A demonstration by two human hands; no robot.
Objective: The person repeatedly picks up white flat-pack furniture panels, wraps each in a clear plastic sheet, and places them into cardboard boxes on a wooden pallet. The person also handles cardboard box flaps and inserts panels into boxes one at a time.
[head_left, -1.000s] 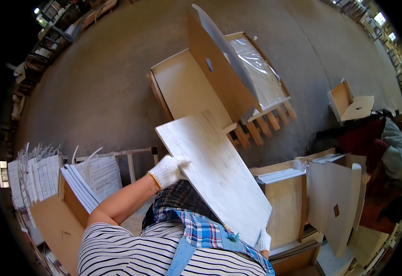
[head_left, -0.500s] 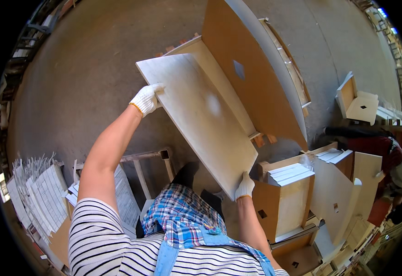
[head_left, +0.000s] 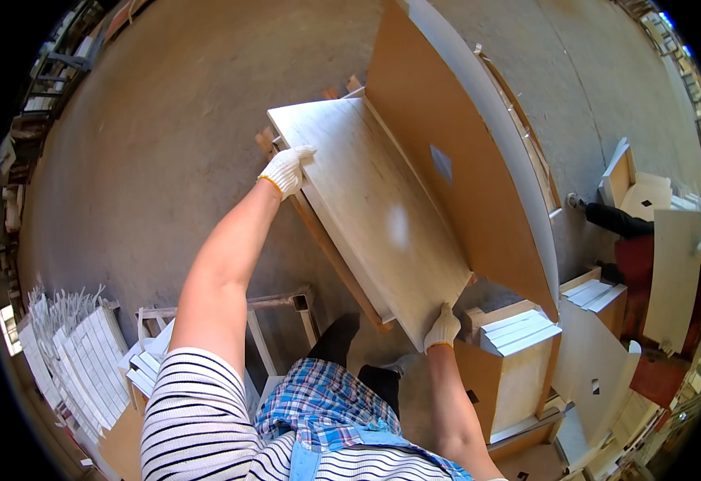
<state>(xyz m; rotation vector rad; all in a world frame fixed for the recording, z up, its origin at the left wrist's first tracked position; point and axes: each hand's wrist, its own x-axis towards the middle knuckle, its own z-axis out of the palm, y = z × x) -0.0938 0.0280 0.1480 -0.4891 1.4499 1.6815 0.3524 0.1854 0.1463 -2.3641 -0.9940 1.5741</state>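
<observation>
A long pale wood-look board (head_left: 366, 204) lies slanted in front of me, held at its two ends. My left hand (head_left: 286, 170), in a white knit glove, is closed on its near edge close to the far left end, fingers on top. At the near right corner my right hand (head_left: 443, 327), gloved too, grips the board with the thumb over the top face. Under it are another pale panel and a wooden pallet (head_left: 338, 268). A large brown cardboard sheet (head_left: 455, 160) stands tilted along the board's far side.
To my left stand a metal frame (head_left: 302, 301) and stacked white strips (head_left: 86, 365). Cardboard boxes with white panels (head_left: 523, 330) stand at the right. Beyond them a co-worker (head_left: 635, 256) is beside an upright pale panel (head_left: 671, 280). An open carton (head_left: 635, 188) lies farther off.
The board has moved away from me and now lies over the pallet against the cardboard sheet. Both hands moved with it. The co-worker's pale panel now stands more upright.
</observation>
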